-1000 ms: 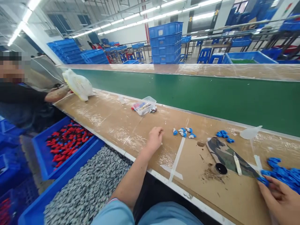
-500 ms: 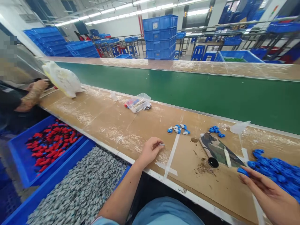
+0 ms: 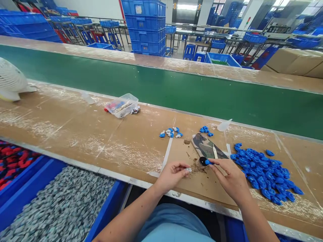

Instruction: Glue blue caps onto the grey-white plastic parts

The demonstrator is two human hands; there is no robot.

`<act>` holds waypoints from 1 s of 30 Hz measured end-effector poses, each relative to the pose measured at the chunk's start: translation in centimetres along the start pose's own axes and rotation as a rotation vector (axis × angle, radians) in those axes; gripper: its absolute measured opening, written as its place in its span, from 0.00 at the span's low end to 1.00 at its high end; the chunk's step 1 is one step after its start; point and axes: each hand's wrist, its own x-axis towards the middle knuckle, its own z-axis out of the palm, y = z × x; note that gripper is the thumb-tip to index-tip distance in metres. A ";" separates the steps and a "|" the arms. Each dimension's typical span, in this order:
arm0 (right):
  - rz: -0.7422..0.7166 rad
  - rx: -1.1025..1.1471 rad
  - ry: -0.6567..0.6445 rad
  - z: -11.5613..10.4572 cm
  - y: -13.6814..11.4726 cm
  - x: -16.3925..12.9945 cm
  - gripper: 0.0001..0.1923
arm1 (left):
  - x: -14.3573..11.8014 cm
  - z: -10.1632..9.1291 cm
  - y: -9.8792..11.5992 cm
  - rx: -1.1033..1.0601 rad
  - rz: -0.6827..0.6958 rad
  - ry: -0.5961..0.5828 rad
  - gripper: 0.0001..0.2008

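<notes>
Pinching grip, left hand (image 3: 171, 174) on small grey piece (image 3: 188, 169), right hand (image 3: 230, 179) nipping blue cap (image 3: 208, 162), no readable writing

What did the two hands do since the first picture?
The left hand picked up a small grey piece and came in. The right hand took a blue piece from the blue pile, meeting it. The camouflage pad stayed put.
</notes>
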 end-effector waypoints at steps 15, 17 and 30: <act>0.629 0.620 -0.010 0.2 -0.4 0.4 0.25 | 0.5 1.5 -2.0 0.031 0.026 -0.025 0.13; 0.632 0.654 -0.043 0.1 -0.9 0.1 0.24 | 0.4 1.6 -2.1 0.013 0.042 -0.017 0.14; 0.310 0.471 -0.100 2.0 -3.3 -2.5 0.12 | 0.1 1.6 -2.1 -0.065 0.065 -0.098 0.16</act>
